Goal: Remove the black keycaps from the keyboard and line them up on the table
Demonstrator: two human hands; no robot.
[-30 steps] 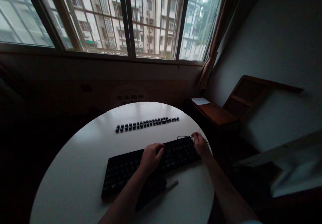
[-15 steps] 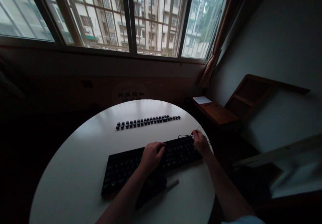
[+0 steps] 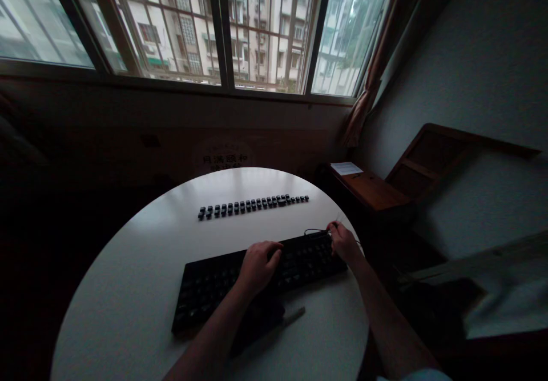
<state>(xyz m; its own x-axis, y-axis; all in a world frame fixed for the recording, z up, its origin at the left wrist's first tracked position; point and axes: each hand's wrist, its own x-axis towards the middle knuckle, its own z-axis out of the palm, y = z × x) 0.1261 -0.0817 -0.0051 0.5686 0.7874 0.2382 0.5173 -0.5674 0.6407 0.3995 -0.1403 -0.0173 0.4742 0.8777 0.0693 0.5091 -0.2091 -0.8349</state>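
A black keyboard (image 3: 205, 289) lies at a slant across the white round table (image 3: 115, 289). My left hand (image 3: 260, 264) presses down on the middle of it, fingers bent over its back edge and thumb apart. At the keyboard's right end my right hand (image 3: 342, 241) is closed in a pinch. Thin wires stick up past its fingertips, like those of a wire keycap puller (image 3: 339, 219); the rest of that tool is hidden in the fingers. Beyond the keyboard, loose black keycaps (image 3: 242, 205) stand in two neat rows.
Under my left forearm lies a dark item, partly hidden, with a slim brush-like handle (image 3: 294, 316) pointing right. The keyboard's cable (image 3: 314, 231) loops behind its right end. A wooden cabinet (image 3: 377, 192) with a white paper (image 3: 346, 168) stands right of the table, below the window.
My right hand has shifted very slightly, and the thin wires above its fingers show a little more clearly. My left hand, the keyboard and the keycap rows stay put; the view moved slightly.
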